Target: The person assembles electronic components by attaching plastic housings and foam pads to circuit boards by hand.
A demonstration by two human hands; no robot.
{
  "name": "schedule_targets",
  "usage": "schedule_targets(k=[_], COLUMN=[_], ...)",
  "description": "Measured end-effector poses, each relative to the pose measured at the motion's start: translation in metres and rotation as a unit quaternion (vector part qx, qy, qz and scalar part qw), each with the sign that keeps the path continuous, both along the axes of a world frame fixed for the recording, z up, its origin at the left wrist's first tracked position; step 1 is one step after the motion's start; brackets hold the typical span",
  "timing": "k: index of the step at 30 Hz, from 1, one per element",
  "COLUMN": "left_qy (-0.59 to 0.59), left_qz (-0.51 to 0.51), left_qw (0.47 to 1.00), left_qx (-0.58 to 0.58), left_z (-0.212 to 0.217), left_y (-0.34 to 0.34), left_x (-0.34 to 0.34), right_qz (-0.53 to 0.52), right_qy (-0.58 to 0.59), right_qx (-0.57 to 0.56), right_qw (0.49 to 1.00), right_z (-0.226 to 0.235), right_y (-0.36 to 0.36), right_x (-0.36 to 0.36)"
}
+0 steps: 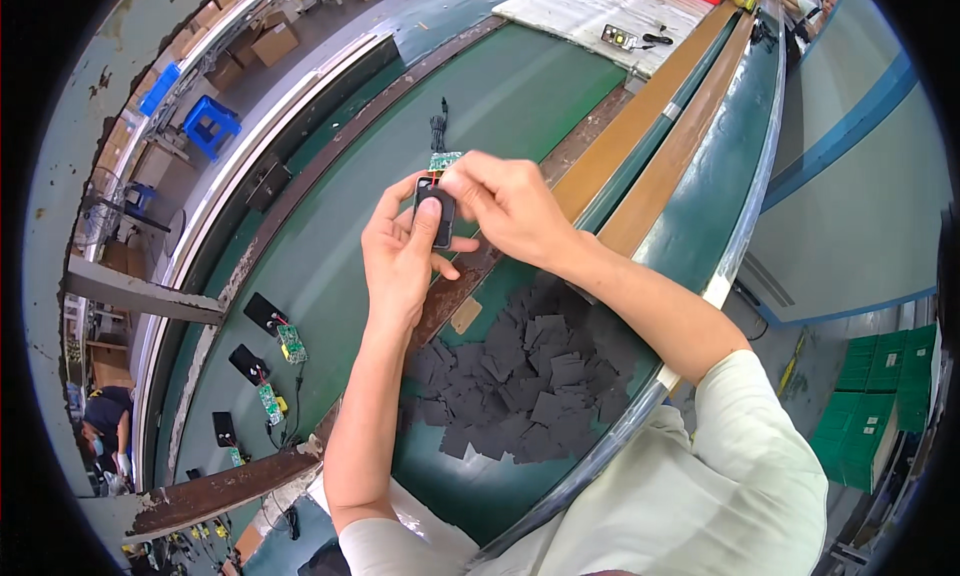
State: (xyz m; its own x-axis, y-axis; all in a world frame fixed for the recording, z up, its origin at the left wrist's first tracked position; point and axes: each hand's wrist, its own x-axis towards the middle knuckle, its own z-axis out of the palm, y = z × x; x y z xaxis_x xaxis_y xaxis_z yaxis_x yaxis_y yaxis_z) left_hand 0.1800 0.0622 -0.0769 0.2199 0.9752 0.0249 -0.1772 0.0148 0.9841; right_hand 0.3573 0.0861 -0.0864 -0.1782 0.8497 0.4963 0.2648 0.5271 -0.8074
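Note:
My left hand (396, 266) grips a small black plastic case (443, 238), its thumb pressed on a black piece over the case's face. Just beyond the case, a green circuit board (440, 162) joins it by a red wire, and a dark bundled cable (438, 128) lies past the board. At the upper end of the case my right hand (515, 206) is closed, with curled, slightly blurred fingers beside the board; whatever is between them is hidden. Below both hands spreads a loose pile of thin dark grey square pads (530, 376).
On the green belt (330, 226) at left lie several black cases with boards, one being a black case (264, 313). Wooden rails (640, 116) run along the right. A tan scrap (466, 315) sits by the pile. Green bins (868, 406) stand right; another person (108, 416) is far left.

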Motion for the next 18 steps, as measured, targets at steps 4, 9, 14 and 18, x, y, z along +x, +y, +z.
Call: schedule_targets(k=[4,9,14,18], left_qy=[0.022,0.075,0.184,0.327], left_qz=[-0.032,0.01,0.114,0.172], left_qw=[0.999,0.997,0.969,0.865], left_qx=[-0.011,0.017,0.121,0.34], left_z=[0.006,0.014,0.005,0.001], left_y=[0.0,-0.005,-0.004,0.001], left_x=[-0.003,-0.005,-0.003,-0.008], right_qz=[-0.126,0.141,0.206,0.205], right_qy=[-0.058,0.099,0.1,0.038], right_qx=[0.304,-0.178,-0.383,-0.396], right_qw=[0.943,0.969,0.895,0.894], right_z=[-0.001,-0.008,0.016,0.02], right_y=[0.049,0.027,0.008,0.008], right_x=[0.025,0.028,0.023,0.025])
